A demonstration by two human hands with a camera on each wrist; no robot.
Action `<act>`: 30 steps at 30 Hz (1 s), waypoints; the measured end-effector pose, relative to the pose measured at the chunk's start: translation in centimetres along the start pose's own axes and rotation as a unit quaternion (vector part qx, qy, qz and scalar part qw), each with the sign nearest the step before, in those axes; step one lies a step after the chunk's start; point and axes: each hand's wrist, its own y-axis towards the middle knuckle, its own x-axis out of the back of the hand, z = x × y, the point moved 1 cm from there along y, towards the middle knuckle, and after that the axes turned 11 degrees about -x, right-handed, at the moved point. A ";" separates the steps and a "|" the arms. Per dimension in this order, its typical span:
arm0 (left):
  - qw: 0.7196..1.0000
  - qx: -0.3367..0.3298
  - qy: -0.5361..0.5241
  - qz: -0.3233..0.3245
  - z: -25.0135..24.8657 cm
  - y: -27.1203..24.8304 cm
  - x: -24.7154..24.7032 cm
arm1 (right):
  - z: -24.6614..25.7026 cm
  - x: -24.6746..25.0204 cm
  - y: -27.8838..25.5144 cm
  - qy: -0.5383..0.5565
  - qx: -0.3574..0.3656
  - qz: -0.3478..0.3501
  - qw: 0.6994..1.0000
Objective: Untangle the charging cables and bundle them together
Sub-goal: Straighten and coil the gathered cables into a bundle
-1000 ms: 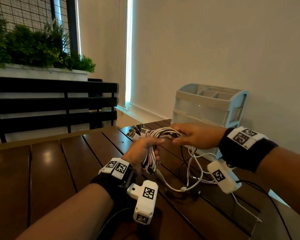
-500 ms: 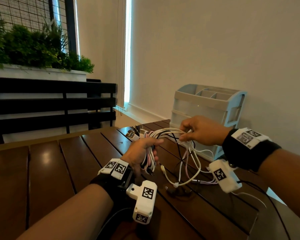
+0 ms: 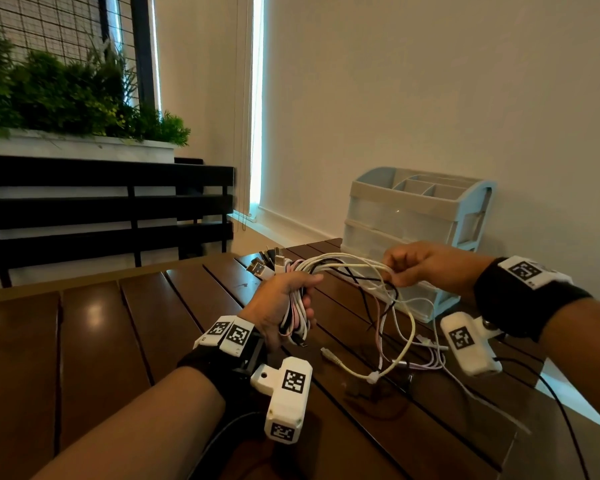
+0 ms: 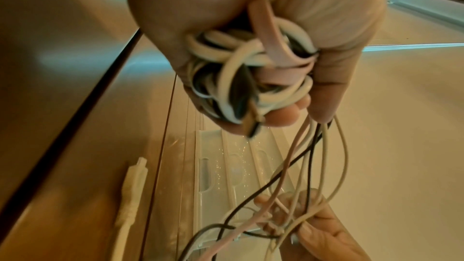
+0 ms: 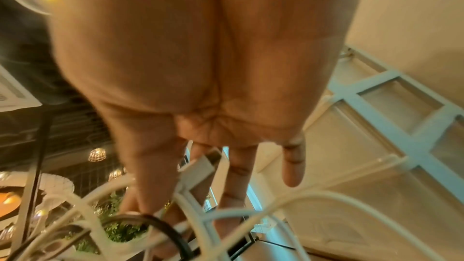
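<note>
The charging cables (image 3: pixel 347 271) are light, limp and prone to snag, so I judge they are best gripped at the gathered coil and fed strand by strand. They hang above the wooden bench (image 3: pixel 125 334). The left hand (image 3: pixel 281 303) is fisted round the coil, plugs poking out above, while the right hand (image 3: pixel 426 263) pinches several loose strands nearby, their ends trailing onto the bench.

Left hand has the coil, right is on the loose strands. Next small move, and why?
Probably the right hand should draw its pinched strands back over the coiled cables in the left hand: slack loops and connector ends still trail on the table.
</note>
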 end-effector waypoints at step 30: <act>1.000 0.009 0.010 0.001 0.3 0.1 -0.3 | 1.3 -1.5 1.9 -0.474 -0.026 -0.059 0.878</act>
